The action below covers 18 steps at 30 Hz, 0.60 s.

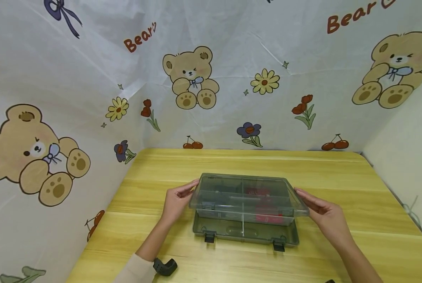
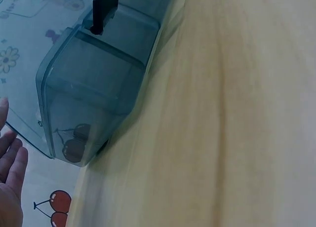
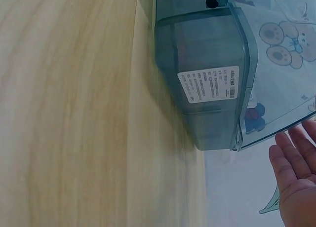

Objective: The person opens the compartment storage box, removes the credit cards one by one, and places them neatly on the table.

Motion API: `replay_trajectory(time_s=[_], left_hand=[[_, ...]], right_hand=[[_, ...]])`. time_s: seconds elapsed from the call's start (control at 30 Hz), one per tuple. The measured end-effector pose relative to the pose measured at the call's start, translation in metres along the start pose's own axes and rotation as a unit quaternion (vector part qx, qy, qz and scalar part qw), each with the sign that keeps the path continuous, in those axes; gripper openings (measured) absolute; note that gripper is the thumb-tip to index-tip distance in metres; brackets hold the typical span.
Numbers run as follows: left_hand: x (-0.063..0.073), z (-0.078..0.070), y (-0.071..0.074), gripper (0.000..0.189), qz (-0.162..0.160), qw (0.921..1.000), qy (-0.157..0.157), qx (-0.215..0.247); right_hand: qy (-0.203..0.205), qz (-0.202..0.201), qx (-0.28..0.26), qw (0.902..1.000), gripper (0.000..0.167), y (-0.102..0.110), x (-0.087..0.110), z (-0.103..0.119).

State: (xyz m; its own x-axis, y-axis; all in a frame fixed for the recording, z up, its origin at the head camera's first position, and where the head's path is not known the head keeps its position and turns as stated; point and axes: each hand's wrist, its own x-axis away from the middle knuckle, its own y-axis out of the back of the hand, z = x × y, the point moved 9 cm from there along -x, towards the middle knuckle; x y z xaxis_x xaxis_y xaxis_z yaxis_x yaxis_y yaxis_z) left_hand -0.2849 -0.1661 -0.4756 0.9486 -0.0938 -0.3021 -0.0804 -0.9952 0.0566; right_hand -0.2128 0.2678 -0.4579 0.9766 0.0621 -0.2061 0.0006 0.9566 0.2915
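A translucent grey-green plastic case (image 1: 246, 232) lies on the table, its two dark latches facing front. Its clear lid (image 1: 244, 186) is raised at a tilt. At the lid's left side is my left hand (image 1: 175, 202), fingers extended to the edge; my right hand (image 1: 325, 218) reaches the opposite side the same way. In the wrist views, the straight fingers (image 2: 17, 165) of the left and the straight fingers (image 3: 289, 155) of the right are right at the lid's edges. A red item (image 1: 269, 216) shows through the plastic, in the right compartment.
Wood-grain table (image 1: 359, 177) stands under the case. A white cloth (image 1: 232, 31) printed with bears and flowers hangs behind and at left. A black strap piece (image 1: 166, 267) is by the left sleeve. The case's right end bears a white label (image 3: 210, 84).
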Motion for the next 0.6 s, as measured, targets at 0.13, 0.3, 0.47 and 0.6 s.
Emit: replay_trajectory(time_s=[0.13, 0.3, 0.47, 0.6], left_hand=[[-0.006, -0.003, 0.000, 0.030, 0.001, 0.9999, -0.016, 0.002], [-0.016, -0.006, 0.000, 0.031, 0.005, 0.9997, -0.022, -0.011], [-0.020, -0.005, 0.000, 0.039, 0.011, 0.9998, -0.010, -0.017], [-0.022, -0.015, -0.001, 0.046, 0.010, 0.9998, -0.008, -0.017]], right_hand=[[0.003, -0.010, 0.025, 0.9996, 0.041, 0.003, -0.005, 0.002], [0.015, -0.023, 0.026, 0.9993, 0.039, 0.007, -0.011, 0.009], [0.031, -0.026, 0.036, 0.9985, 0.039, 0.009, -0.016, 0.014], [0.031, -0.037, 0.067, 0.9966, 0.038, 0.013, -0.020, 0.015]])
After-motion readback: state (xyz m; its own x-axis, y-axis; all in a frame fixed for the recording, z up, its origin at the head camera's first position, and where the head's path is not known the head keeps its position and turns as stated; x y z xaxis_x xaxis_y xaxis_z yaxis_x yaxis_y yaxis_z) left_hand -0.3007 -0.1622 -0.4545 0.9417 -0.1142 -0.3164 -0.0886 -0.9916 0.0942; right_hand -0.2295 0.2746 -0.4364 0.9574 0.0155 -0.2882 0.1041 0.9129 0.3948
